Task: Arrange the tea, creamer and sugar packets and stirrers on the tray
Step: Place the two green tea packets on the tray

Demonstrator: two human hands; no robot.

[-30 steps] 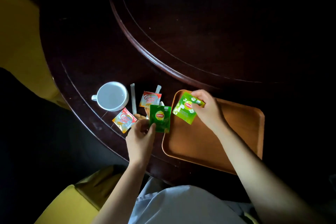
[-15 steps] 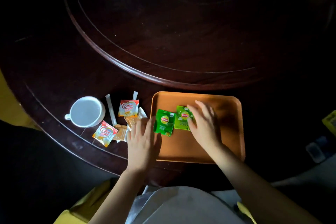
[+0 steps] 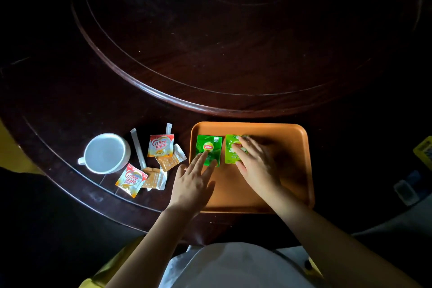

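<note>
Both forearms were bare and reached forward from the near edge of the worktop, converging slightly. Left hand (image 3: 191,184) lay palm down, fingers (image 3: 203,159) extended and loosely spread, tips pressed flat, nothing gripped. Right hand (image 3: 257,166) also lay palm down, angled toward the far left, its fingers (image 3: 244,147) spread and flat, thumb tucked toward the near side. Neither hand was curled around anything.

Glossy dark wood table (image 3: 210,65), matt orange tray (image 3: 294,170), shiny foil tea packets (image 3: 211,145)
</note>
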